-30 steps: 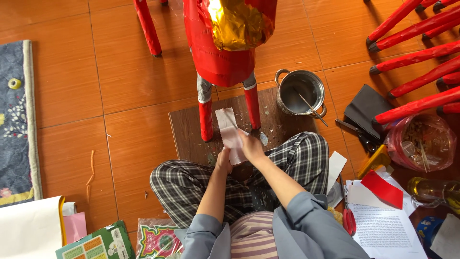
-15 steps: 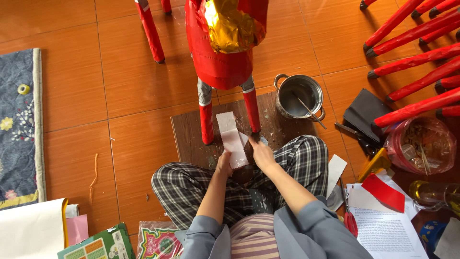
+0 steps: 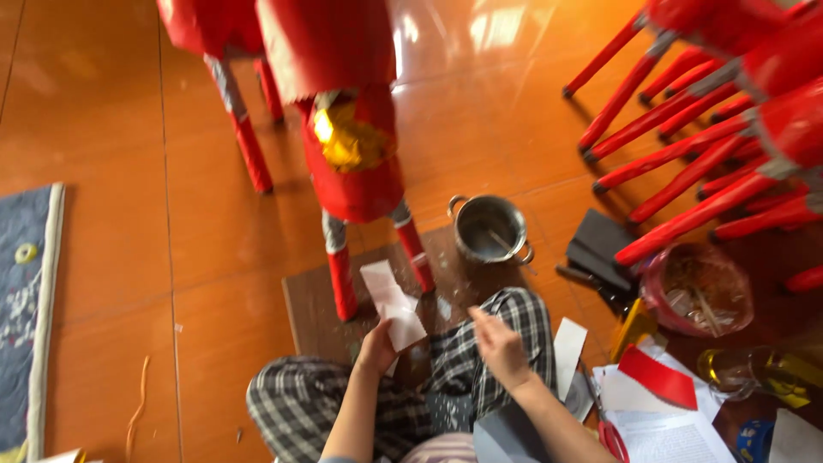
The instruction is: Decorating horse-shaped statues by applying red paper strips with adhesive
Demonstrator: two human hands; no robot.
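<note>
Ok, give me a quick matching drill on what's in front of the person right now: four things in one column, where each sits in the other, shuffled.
Things:
1. white paper strip
2. metal pot
3. blue rug
4. red paper piece

Places:
A. far left edge of the floor
B. on the white sheets at lower right
C. held in the left hand, between the red figure's front legs
D. on the floor just right of the red figure's legs

Pairs: 1-C, 2-D, 3-A, 4-B
</note>
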